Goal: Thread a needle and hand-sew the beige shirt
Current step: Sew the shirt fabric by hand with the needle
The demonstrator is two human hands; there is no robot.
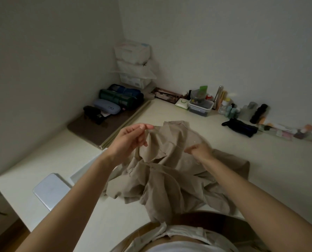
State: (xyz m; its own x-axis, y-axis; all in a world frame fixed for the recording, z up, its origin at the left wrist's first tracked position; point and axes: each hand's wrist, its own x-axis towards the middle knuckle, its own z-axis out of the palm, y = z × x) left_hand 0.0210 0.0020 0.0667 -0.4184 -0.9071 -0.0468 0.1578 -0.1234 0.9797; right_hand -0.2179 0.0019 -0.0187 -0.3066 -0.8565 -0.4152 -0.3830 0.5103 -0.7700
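Note:
The beige shirt (171, 171) lies crumpled on the white table (197, 113), its lower part hanging over the near edge toward my lap. My left hand (131, 138) is raised above the shirt's left side, thumb and forefinger pinched together on a fold of its cloth. My right hand (199, 149) rests on the raised middle of the shirt, fingers curled and pinching the fabric. A thin pale thread seems to arc from the shirt's top toward my right hand. No needle can be made out.
A silvery flat device (51, 190) lies at the table's left edge. A brown mat (89, 130) holds glasses cases and rolled pouches. Stacked white boxes (133, 64) fill the corner. Bottles and containers (202, 104) line the back wall, with a black pouch (240, 127) in front.

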